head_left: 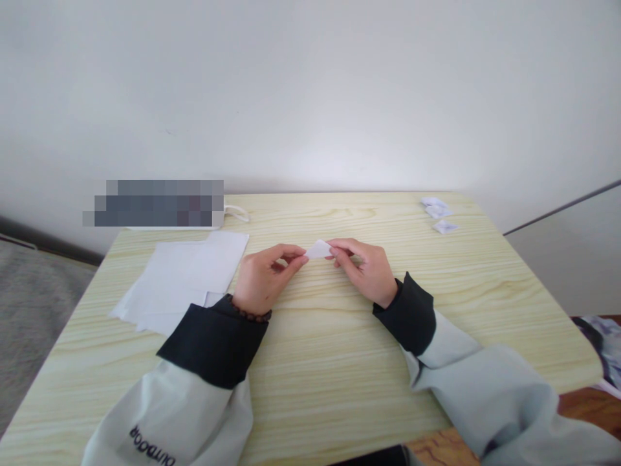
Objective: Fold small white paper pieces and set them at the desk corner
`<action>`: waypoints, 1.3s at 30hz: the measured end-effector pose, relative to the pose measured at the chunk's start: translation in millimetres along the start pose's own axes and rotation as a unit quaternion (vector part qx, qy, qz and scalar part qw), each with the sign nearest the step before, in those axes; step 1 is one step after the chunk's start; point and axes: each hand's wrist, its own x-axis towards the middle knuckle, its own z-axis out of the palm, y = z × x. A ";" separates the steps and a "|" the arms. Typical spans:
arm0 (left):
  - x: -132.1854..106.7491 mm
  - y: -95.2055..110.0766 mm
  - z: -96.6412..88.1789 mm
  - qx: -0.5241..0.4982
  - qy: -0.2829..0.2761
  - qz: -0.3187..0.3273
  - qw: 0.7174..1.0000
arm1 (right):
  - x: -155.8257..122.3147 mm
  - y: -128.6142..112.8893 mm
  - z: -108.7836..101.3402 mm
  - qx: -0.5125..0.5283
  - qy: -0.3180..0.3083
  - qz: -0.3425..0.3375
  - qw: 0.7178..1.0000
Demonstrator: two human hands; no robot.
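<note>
A small folded piece of white paper (319,250), roughly triangular on top, is held up between my two hands just above the table. My left hand (270,274) pinches its left corner between thumb and fingertips. At the right corner, my right hand (365,266) grips it the same way, with thumb and forefinger. Parts of both ends are covered by the fingers. Loose sheets of white paper (182,278) lie to the left, partly under my left sleeve.
Several small folded papers (438,211) lie at the table's back right. A blurred-out object (160,204) with a white loop (237,212) stands at the back left against the wall (320,97). The wood-grain table (330,362) extends beneath both arms. Patterned cloth (601,343) shows past the right edge.
</note>
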 end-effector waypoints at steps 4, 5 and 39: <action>0.3 1.2 -0.4 0.002 0.001 0.013 1.000 | -0.1 -0.6 -0.3 0.002 -0.009 -0.001 1.000; 0.4 1.5 -0.4 0.001 0.002 0.018 1.000 | 0.0 -0.8 -0.4 0.002 -0.011 -0.002 1.000; 0.7 1.4 -2.1 0.060 -0.056 0.067 0.994 | 5.9 5.5 1.4 0.012 -0.018 0.000 1.000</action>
